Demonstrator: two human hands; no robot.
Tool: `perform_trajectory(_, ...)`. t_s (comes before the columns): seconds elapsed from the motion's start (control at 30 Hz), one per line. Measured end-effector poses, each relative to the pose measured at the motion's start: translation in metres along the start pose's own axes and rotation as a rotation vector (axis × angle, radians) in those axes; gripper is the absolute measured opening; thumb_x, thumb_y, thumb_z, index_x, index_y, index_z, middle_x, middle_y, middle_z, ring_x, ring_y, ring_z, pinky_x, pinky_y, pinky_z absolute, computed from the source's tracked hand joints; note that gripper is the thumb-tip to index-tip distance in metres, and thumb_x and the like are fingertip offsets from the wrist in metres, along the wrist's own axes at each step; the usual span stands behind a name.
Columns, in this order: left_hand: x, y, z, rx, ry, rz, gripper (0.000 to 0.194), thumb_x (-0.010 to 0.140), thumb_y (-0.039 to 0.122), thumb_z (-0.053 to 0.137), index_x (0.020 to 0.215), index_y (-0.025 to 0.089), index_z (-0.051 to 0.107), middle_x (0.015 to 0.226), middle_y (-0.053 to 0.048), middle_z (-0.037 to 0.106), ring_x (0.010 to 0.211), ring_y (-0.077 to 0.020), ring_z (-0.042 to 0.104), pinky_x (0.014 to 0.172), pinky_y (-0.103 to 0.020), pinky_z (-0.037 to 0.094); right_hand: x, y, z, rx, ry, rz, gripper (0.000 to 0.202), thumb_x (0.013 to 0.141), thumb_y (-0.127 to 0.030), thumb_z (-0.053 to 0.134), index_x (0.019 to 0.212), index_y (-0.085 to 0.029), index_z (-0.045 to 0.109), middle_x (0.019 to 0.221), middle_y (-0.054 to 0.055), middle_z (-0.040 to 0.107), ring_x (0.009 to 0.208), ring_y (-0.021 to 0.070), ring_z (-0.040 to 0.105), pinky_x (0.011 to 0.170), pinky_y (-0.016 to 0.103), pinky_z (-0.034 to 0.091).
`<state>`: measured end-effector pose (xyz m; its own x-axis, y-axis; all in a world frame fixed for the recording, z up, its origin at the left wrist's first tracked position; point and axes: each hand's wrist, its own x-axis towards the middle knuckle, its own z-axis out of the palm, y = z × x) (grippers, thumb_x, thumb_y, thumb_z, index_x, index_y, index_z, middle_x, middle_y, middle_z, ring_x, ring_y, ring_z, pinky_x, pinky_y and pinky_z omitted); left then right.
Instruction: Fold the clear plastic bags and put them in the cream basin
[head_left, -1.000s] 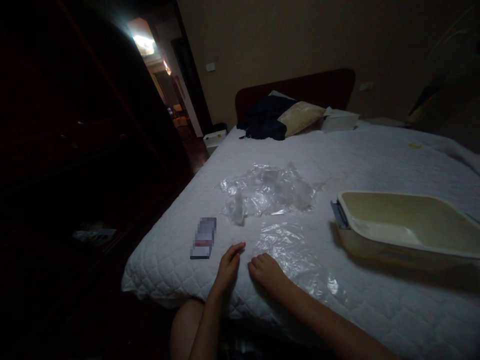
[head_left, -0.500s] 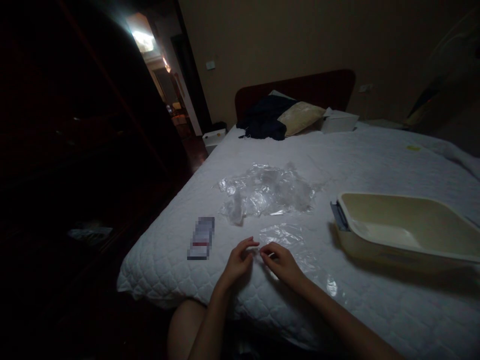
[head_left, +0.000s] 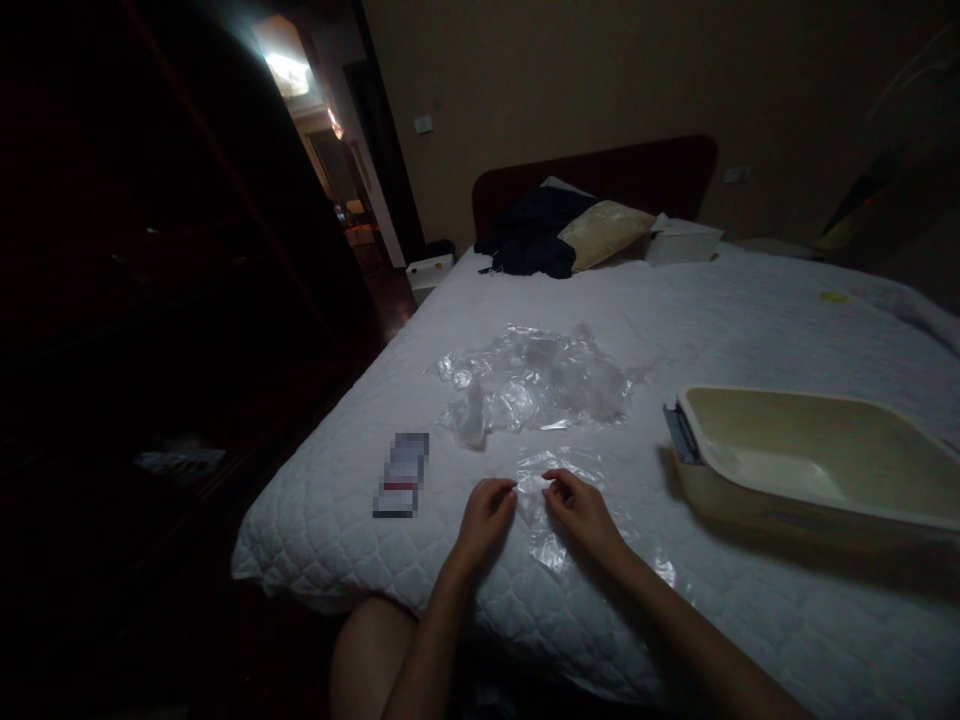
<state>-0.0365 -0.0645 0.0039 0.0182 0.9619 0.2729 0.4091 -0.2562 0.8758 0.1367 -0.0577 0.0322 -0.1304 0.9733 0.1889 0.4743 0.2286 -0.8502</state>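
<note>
A clear plastic bag (head_left: 550, 548) is stretched between my two hands over the front of the bed. My left hand (head_left: 486, 515) is closed, thumb and fingertips pinching the bag's left upper edge. On the other side, my right hand (head_left: 585, 512) pinches the bag near its right upper corner. More clear film lies on the bed under and behind my right hand. Farther back sits a crumpled heap of clear plastic bags (head_left: 536, 380), apart from both hands.
A cream plastic bin (head_left: 795, 515) with a grey handle stands to the right. Left of my hands lies a blurred-out flat object (head_left: 402, 476). The white quilted bed (head_left: 322, 530) carries a dark cloth (head_left: 529, 235), a pillow (head_left: 606, 235) and a white box (head_left: 684, 243) near the headboard.
My hands have moved apart, my right one shifting right. The clear bag now shows spread between them, where before the fingertips were nearly together. The bin and the heap have not moved.
</note>
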Motion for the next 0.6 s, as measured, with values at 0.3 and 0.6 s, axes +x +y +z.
perform_trajectory(0.3, 0.002, 0.011, 0.006, 0.292, 0.005, 0.204, 0.015, 0.077, 0.017, 0.052, 0.09, 0.019, 0.059, 0.091, -0.004, 0.058, 0.09, -0.018, 0.053, 0.084, -0.036, 0.04, -0.007, 0.002, 0.001, -0.35, 0.042, -0.121, 0.019, 0.078, -0.019, 0.04, 0.094, -0.019, 0.051, 0.082, 0.003, 0.059, 0.072, 0.0156, 0.056, 0.063, 0.025, 0.04)
perform_trajectory(0.6, -0.01, 0.012, 0.006, 0.385, 0.092, 0.332, 0.018, 0.081, 0.019, 0.047, 0.094, 0.019, 0.06, 0.099, -0.009, 0.058, 0.095, -0.0201, 0.053, 0.085, -0.039, 0.043, 0.003, -0.005, -0.002, -0.119, 0.015, -0.107, 0.019, 0.077, -0.021, 0.043, 0.09, -0.017, 0.057, 0.084, 0.005, 0.06, 0.071, 0.0153, 0.057, 0.069, 0.028, 0.045)
